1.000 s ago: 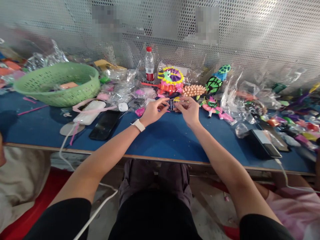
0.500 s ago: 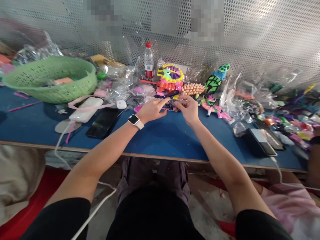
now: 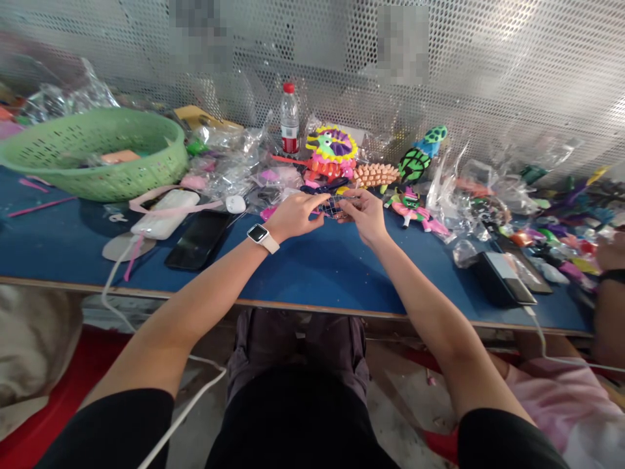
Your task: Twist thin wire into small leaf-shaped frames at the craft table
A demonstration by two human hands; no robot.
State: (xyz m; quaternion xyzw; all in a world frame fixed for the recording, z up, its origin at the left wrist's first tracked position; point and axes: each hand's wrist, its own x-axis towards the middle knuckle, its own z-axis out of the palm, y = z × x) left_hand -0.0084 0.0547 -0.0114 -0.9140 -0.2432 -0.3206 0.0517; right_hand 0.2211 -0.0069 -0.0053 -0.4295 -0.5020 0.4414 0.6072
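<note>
Between my hands is a small rounded piece of wire mesh (image 3: 332, 207), held just above the blue table. My left hand (image 3: 297, 217), with a watch (image 3: 258, 233) on its wrist, pinches the mesh's left edge with thumb and forefinger. The fingers of my right hand (image 3: 370, 216) close on its right side. Right behind lie a yellow-fringed clay figure (image 3: 333, 144), a peach-coloured spiky piece (image 3: 375, 174) and a dark blue piece (image 3: 322, 187) partly hidden by the mesh and my fingers. A pink and green clay figure (image 3: 408, 206) lies just right of my right hand.
A green basket (image 3: 141, 179) stands at the left, near a black phone (image 3: 198, 240) and a white power bank (image 3: 168, 215). Behind my hands are a bottle (image 3: 290, 120) and a green turtle figure (image 3: 415, 163). At the right are plastic bags, a dark box (image 3: 495, 280) and a person's hand (image 3: 611, 251).
My hands stay nearly in place, and the mesh is tilted slightly differently between them. At the far right the other person's hand has come further into view.
</note>
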